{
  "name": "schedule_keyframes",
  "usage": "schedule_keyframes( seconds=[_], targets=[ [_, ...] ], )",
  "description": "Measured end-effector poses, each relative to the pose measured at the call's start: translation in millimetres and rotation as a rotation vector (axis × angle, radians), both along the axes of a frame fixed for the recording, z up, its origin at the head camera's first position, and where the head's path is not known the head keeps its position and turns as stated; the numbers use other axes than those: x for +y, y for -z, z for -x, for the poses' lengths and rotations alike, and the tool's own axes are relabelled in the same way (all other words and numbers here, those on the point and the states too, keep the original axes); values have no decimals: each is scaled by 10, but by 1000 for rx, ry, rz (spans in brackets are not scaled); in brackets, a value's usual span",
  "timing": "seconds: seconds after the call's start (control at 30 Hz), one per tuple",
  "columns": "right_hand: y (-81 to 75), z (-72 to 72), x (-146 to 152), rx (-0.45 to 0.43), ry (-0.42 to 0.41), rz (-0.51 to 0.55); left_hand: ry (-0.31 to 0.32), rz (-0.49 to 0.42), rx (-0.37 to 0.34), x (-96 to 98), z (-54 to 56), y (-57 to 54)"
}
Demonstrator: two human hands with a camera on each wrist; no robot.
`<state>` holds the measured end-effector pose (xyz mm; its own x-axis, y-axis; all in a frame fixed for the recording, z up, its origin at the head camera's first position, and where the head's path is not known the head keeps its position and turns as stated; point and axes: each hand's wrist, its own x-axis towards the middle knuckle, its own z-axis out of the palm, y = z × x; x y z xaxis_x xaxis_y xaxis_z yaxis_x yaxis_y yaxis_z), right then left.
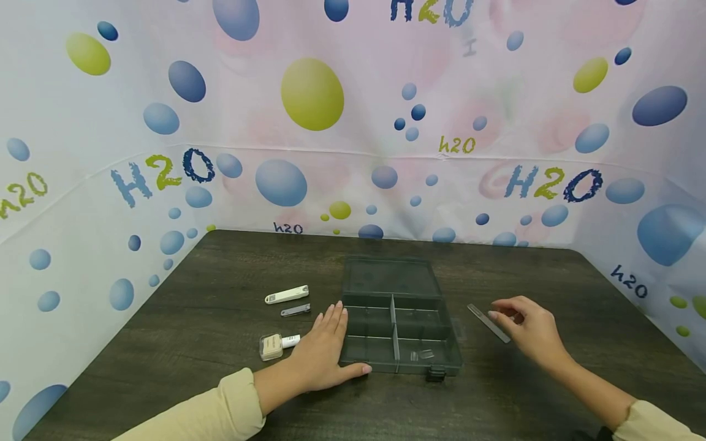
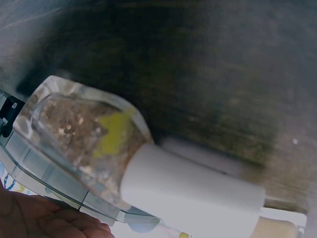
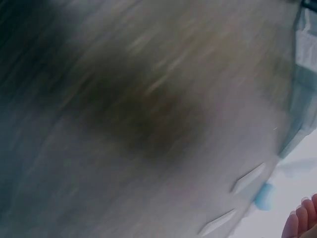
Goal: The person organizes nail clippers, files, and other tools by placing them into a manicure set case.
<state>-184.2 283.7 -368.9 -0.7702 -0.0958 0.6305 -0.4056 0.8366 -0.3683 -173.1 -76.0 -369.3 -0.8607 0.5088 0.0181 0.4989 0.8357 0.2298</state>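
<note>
An organizer box [image 1: 368, 350] of smoky plastic lies with its lid [image 1: 391, 275] folded back, showing four-way divided compartments. Against its left side rests my left hand [image 1: 322, 355], fingers straight and thumb along the front edge. Beside that wrist is a glitter nail polish bottle [image 2: 84, 134] with a white cap [image 2: 193, 191]; in the head view the hand hides its glass body. My right hand [image 1: 526, 327], fingers bent, hovers by a thin flat strip [image 1: 488, 323] right of the box, fingertips close to its upper end. Two pale strips [image 3: 247, 177] appear in the right wrist view.
Left of the box lie a large white nail clipper [image 1: 287, 294] and a smaller metal one [image 1: 295, 310]. A beige nail polish bottle [image 1: 271, 347] lies below them. Small clear pieces [image 1: 426, 354] show in the front right compartment. A patterned curtain [image 1: 353, 147] surrounds the dark table [image 1: 265, 251].
</note>
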Motion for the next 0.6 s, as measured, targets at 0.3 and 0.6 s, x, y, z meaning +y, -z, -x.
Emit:
schedule_keyframes(
  seconds=[0.3,0.6],
  targets=[
    [114,2,129,-73,38,-74,6,1,-4,-11,-11,-5],
    [199,11,151,-448,66,-101,6,-8,-7,-7,-18,-7]
  ],
)
